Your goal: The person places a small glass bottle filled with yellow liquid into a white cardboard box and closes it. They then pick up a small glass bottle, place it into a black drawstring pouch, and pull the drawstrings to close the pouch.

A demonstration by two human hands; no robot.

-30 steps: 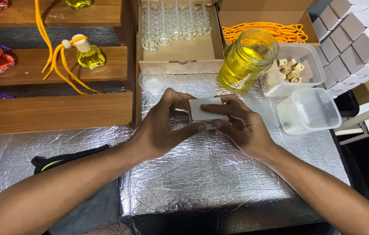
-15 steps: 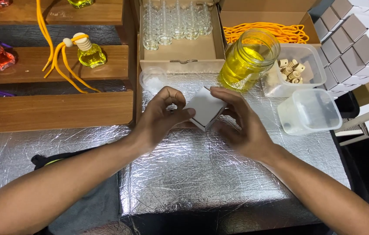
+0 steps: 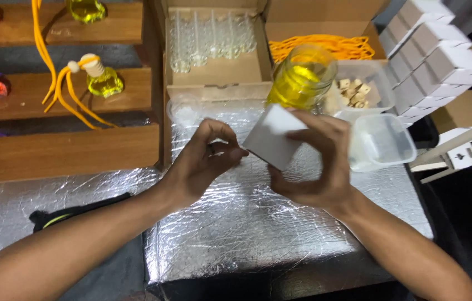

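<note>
Small white box held tilted above the foil-covered work surface

The small white box (image 3: 272, 136) sits tilted in the air over the foil-covered table (image 3: 236, 234), gripped by the right hand (image 3: 314, 164), whose fingers curl over its top and right side; the left hand (image 3: 205, 161) is loosely curled with its fingertips pinched at the box's left corner. Just beyond the box stands a glass jar of yellow liquid (image 3: 300, 78), and to its right a clear tub of small wooden caps (image 3: 358, 89) and an empty clear plastic container (image 3: 381, 142). Farther off, a cardboard box of empty glass bottles (image 3: 213, 39) and a bundle of orange cords (image 3: 325, 47). At far right, stacked white boxes (image 3: 436, 61); at left, wooden shelves (image 3: 63, 150) with filled yellow and red bottles
</note>
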